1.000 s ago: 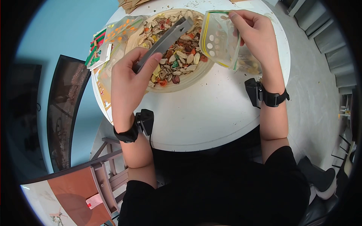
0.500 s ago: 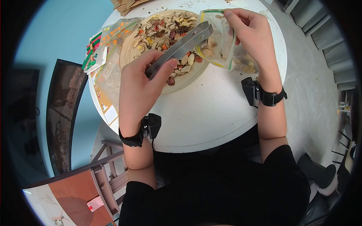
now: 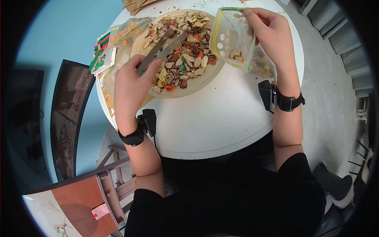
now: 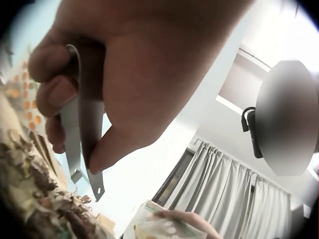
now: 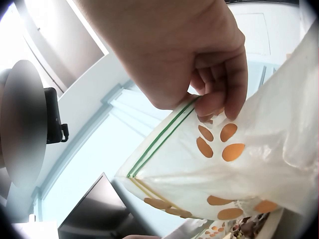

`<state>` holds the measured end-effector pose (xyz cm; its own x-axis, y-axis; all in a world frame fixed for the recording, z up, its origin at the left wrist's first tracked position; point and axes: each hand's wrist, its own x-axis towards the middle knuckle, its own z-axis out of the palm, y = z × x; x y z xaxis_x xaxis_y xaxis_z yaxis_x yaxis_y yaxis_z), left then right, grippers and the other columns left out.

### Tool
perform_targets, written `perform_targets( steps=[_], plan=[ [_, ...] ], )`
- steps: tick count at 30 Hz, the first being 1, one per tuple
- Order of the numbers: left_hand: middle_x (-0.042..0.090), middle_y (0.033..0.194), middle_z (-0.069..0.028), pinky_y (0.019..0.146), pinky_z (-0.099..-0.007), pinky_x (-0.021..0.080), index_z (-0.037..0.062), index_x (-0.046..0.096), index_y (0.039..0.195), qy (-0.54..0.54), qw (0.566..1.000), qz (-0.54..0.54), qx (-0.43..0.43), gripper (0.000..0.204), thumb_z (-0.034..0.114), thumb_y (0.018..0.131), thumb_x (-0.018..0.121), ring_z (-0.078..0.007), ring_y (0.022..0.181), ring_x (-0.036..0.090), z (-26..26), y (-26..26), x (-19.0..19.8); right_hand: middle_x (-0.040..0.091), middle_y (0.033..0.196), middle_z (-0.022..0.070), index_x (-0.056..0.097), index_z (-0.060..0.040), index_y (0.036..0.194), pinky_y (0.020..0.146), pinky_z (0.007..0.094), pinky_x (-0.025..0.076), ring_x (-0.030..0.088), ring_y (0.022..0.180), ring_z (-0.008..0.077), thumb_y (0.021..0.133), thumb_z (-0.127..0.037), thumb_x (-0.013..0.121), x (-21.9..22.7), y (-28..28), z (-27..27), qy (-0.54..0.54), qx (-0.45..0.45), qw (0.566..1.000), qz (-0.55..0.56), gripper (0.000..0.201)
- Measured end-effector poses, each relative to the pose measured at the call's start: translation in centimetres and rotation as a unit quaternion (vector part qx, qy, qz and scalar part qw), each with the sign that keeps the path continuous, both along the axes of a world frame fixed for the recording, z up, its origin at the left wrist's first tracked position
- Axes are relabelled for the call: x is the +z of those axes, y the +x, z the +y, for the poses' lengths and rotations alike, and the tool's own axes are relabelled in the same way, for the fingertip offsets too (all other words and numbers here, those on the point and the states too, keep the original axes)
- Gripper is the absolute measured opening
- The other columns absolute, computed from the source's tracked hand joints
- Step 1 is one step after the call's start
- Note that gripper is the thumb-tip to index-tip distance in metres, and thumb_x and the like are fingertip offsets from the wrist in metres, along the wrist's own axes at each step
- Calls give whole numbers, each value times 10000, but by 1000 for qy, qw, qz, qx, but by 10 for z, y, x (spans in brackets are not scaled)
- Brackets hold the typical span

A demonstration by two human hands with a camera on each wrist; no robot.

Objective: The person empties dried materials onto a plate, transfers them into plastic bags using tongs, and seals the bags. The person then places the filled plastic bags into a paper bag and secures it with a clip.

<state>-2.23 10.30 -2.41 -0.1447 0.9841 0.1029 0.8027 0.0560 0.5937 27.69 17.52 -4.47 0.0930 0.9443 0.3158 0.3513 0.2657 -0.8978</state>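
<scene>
Metal tongs are gripped in the left hand, their two arms spread apart over the left part of a round wooden tray of mixed dried petals and slices. Nothing shows between the tong tips in the left wrist view, where the left hand has its thumb on one arm. By its top edge, the right hand pinches a clear zip bag at the tray's right side. Some pale pieces lie low in that bag. Thumb and fingers of the right hand hold the bag near its green seal.
Another clear bag with pieces lies under the right hand. Left of the tray are an orange-dotted bag and a white box with red and green items. Brown paper sits at the back. Crumbs dot the white table.
The left hand and tongs went right to the bag's mouth, then came back left over the tray, the tong arms now wider apart. Pale pieces now show low in the bag.
</scene>
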Motion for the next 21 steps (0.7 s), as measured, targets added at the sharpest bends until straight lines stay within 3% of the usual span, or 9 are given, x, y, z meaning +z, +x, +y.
perform_targets(
  steps=[2,5,6,9,15,18,21],
  plan=[
    [676,737,-130,623,-328,478,-30,716,993,-45,999,14,4,419,374,894,768,-188,647,628,5,4,-2,619,657,-28,779,-11,1058,511,217,412,506,547,40,985,-314,665,0,-1,0,-2,4,1000,1,332],
    [695,752,-158,647,-373,502,-34,713,982,30,993,105,-32,414,369,897,758,-283,667,661,11,9,-26,621,661,-30,778,-7,1060,513,216,412,502,546,40,986,-314,666,0,-2,1,-5,3,1000,-5,335],
    [689,749,-174,656,-403,506,-25,714,973,14,995,89,-38,403,369,897,749,-335,677,656,10,13,-26,622,662,-31,777,-6,1061,513,216,412,501,546,39,986,-313,666,0,-3,0,-7,-1,1000,-6,336],
    [629,729,-152,663,-365,470,-60,688,988,-27,996,70,-41,450,370,889,776,-234,659,557,7,16,-19,623,663,-31,777,-5,1065,513,215,413,502,546,39,986,-313,668,0,-2,0,-4,2,1000,-5,336],
    [543,674,-102,612,-341,414,-44,660,916,-43,996,65,-39,390,332,907,761,-183,636,463,7,12,-16,627,666,-31,779,-9,1069,515,217,417,506,551,38,985,-313,671,-2,-2,1,-6,7,1000,1,334],
    [515,661,-100,601,-347,400,-42,653,914,-21,997,55,-45,368,314,916,750,-183,628,443,9,9,-23,626,666,-31,779,-9,1071,518,217,417,505,553,37,984,-313,670,0,-3,-1,-12,-2,1000,-4,334],
    [605,659,-144,588,-387,438,2,711,913,-22,996,76,-40,332,334,924,721,-276,580,542,10,6,-22,626,667,-32,778,-9,1075,519,216,417,505,553,37,985,-315,668,0,-2,-1,-10,-2,1000,-6,338]
  ],
)
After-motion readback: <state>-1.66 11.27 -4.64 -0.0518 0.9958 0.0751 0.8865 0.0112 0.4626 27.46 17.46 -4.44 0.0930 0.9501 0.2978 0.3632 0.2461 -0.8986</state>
